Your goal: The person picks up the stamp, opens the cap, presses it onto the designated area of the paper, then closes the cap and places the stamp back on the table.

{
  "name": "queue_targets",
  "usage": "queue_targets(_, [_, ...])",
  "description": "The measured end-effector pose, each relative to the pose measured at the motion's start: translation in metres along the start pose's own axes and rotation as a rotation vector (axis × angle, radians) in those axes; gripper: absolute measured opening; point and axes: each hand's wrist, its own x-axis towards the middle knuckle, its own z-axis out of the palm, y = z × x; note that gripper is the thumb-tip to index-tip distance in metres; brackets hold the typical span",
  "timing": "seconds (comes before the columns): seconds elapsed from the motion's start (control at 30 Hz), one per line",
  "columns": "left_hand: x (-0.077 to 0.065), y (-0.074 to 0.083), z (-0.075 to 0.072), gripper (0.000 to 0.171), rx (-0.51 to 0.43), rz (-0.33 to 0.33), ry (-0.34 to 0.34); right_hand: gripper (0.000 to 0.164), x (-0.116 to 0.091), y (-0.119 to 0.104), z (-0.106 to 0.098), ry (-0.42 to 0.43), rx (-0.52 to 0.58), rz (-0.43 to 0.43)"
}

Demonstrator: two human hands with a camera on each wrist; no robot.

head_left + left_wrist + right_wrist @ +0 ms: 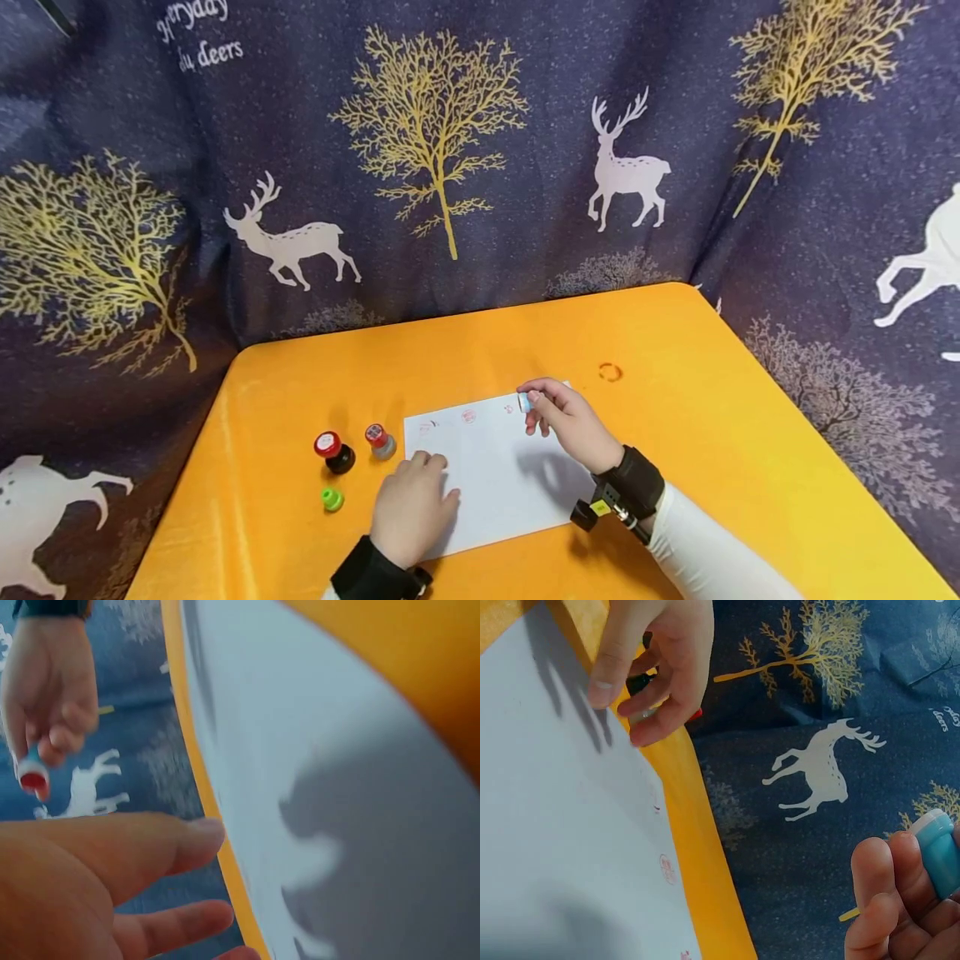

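Observation:
A small light-blue stamp (pixel 939 859) with a white rim is held in my right hand (pixel 576 427), above the upper right part of a white sheet of paper (pixel 495 492). In the left wrist view the red face of this stamp (pixel 34 778) shows at its end. Over the paper's left side is my left hand (pixel 415 508), its fingers relaxed and holding nothing. Along the sheet's top edge run several red marks, among them a round red print (pixel 468 417) and a smaller red print (pixel 508 409).
Left of the paper stand a red-and-black stamp (pixel 334 452), a red-and-grey stamp (pixel 381 442) and a small green stamp (pixel 332 499). A reddish ring mark (pixel 610 372) shows on the orange tabletop (pixel 675 350). Behind the table hangs a dark blue cloth (pixel 510 208) with deer and trees.

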Motion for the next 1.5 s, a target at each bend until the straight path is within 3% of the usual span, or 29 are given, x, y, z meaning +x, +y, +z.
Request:
queue_targets(0.27, [-0.003, 0.019, 0.010, 0.044, -0.007, 0.120, -0.081, 0.038, 0.003, 0.005, 0.002, 0.012, 0.006, 0.010])
queue_targets(0.5, [-0.001, 0.018, 0.013, 0.045, -0.014, 0.129, -0.084, 0.033, 0.004, 0.000, -0.002, -0.001, -0.015, 0.036])
queue_targets(0.67, [0.002, 0.016, 0.014, 0.046, 0.001, 0.127, -0.082, 0.031, 0.006, -0.002, -0.009, -0.014, -0.097, 0.057])
queue_targets(0.77, [0.003, 0.014, 0.014, 0.046, 0.003, 0.133, -0.093, 0.027, 0.007, 0.004, -0.015, 0.012, -0.182, 0.072])
queue_targets(0.9, [0.002, 0.013, 0.014, 0.047, -0.007, 0.143, -0.110, 0.019, 0.010, 0.012, -0.022, 0.035, -0.397, 0.107])
queue_targets(1.13, [0.000, 0.011, 0.015, 0.050, -0.008, 0.134, -0.117, 0.013, 0.034, 0.027, -0.029, -0.020, -0.790, 0.167])
queue_targets(1.33, [0.000, 0.011, 0.016, 0.053, -0.012, 0.144, -0.114, 0.021, 0.048, 0.040, -0.031, -0.070, -0.956, 0.181])
queue_targets(1.5, [0.002, 0.009, 0.015, 0.053, -0.003, 0.133, -0.104, 0.014, 0.058, 0.046, -0.027, -0.140, -1.038, 0.152])
